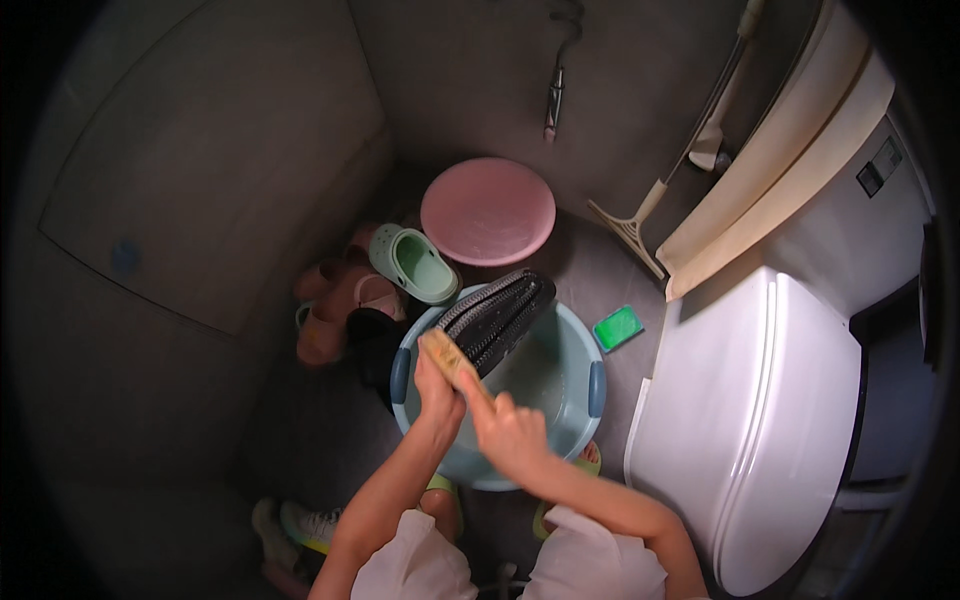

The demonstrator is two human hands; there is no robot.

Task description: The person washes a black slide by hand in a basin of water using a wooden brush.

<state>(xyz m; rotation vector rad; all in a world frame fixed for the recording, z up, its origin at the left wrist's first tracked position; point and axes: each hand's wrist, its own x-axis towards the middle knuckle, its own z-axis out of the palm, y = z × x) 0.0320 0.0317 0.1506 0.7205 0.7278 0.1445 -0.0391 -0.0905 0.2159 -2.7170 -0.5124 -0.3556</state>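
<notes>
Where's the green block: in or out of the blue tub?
Out. The green block lies on the grey floor, outside the rim of the blue tub.

Dark, textured shoe [497, 318] slanting over light-blue basin [574, 375]; light wooden brush [450, 358] angled at its near end.

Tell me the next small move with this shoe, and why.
Probably a short stroke of the wooden brush along the dark shoe: the right hand grips the brush, the left hand is near the shoe's lower end, and the blue basin sits beneath.
</notes>
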